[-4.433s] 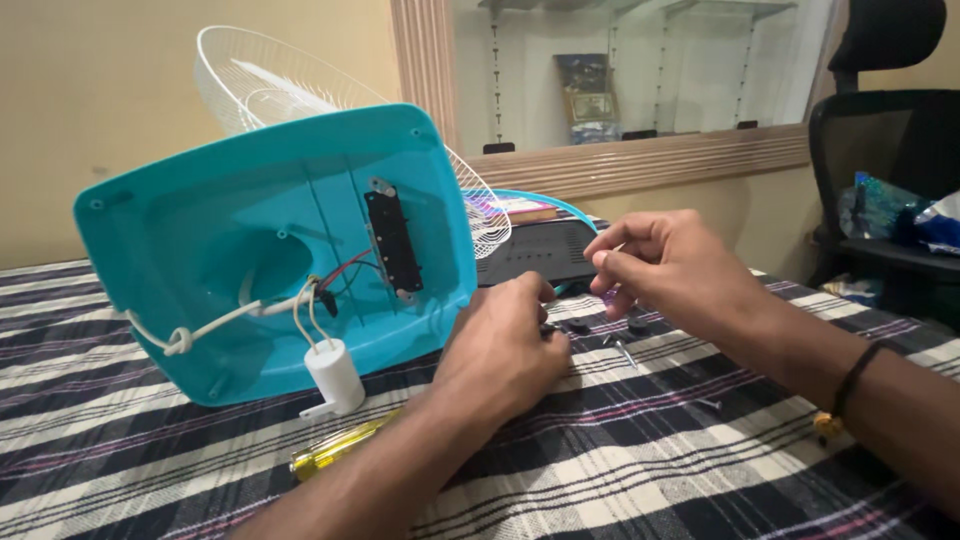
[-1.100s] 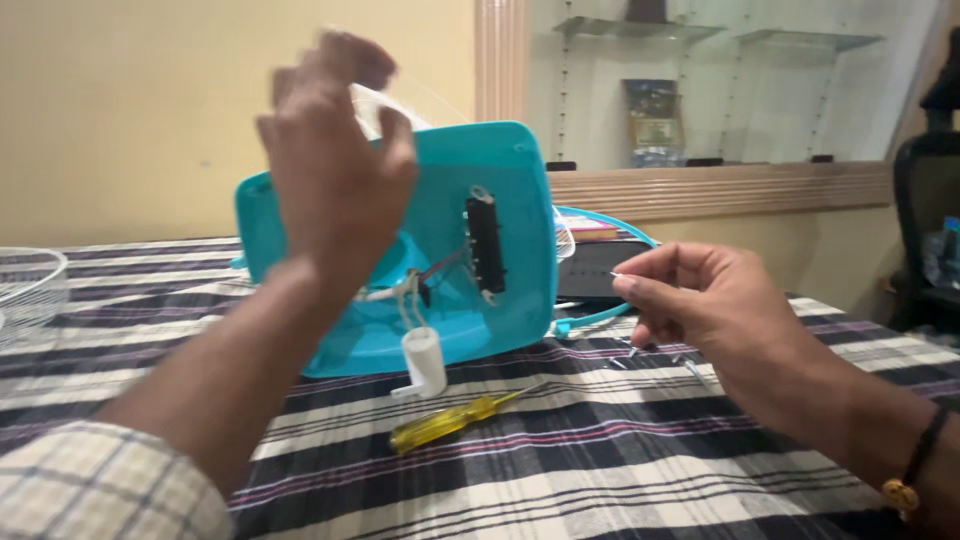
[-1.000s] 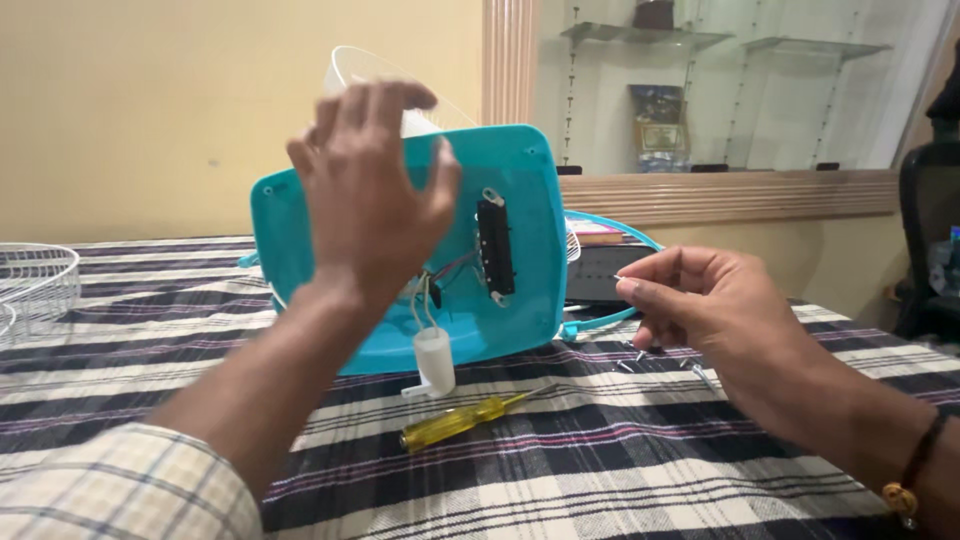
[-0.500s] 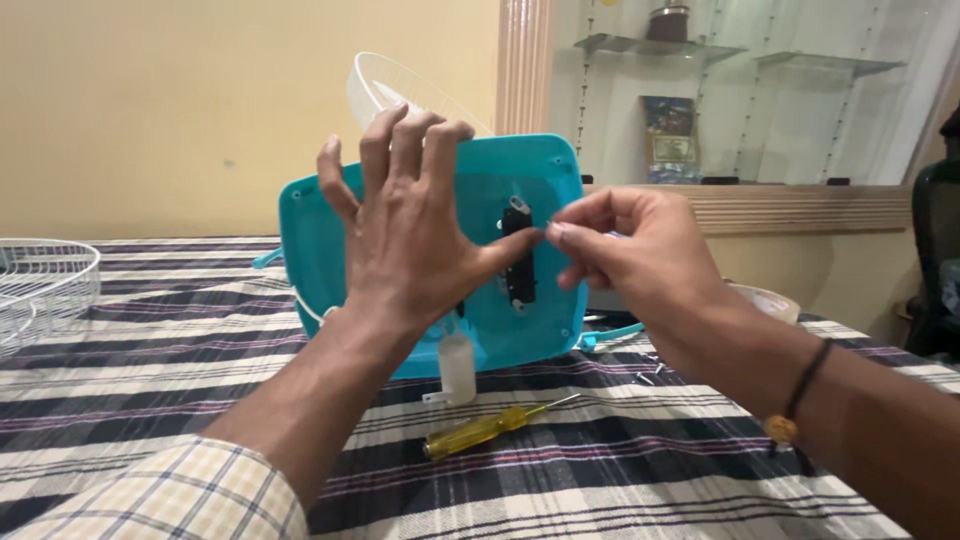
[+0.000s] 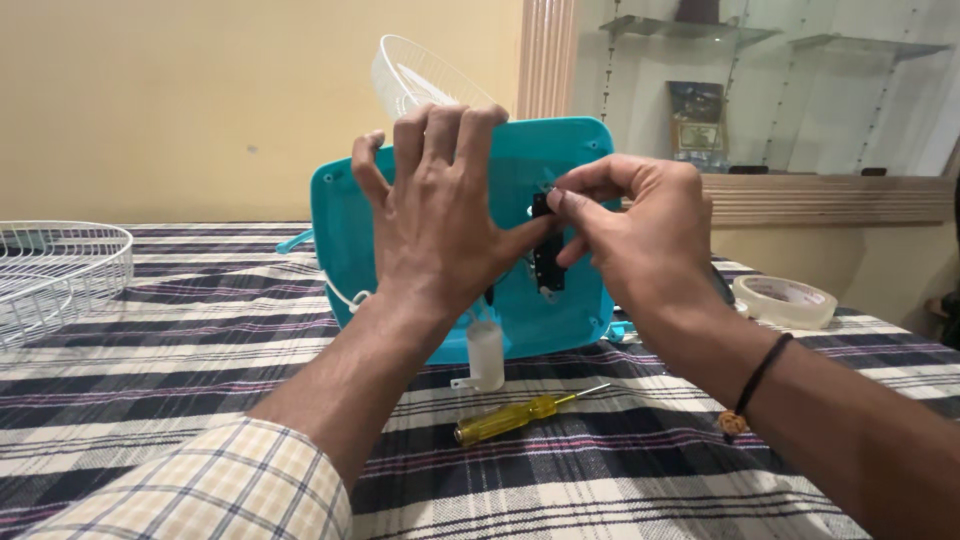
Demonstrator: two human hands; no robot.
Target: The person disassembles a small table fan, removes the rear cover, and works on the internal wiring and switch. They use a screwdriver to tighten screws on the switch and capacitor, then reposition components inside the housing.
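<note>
At the centre of the frame a teal plastic housing (image 5: 440, 300) stood tilted on its edge on the checked cloth covering the table (image 5: 200, 350), its hollow inner face turned toward the wearer, presumably so that the parts inside could be reached. The left hand (image 5: 440, 220) lay across that face with fingers spread wide and fingertips hooked over the upper rim, a grip that appeared to steady the shell rather than to lift it. The right hand (image 5: 630, 225) met it from the right of the frame, thumb and forefinger pressed together near the top of a black switch block (image 5: 547, 262) mounted in the housing; whether a small screw or part sat between the fingertips could not be told. The housing looked smooth and glossy, with rounded corners and small holes near its edge; a white cable (image 5: 345, 297) looped out at its left side, and a white cylindrical component (image 5: 486, 356) stood upright just below it. A yellow-handled screwdriver (image 5: 515, 415) lay near the lower centre, apart from both hands. A white wire grille (image 5: 425, 75) rose behind the housing, another wire guard (image 5: 60, 270) rested at the left edge, and a roll of tape (image 5: 785, 300) sat at the right.
</note>
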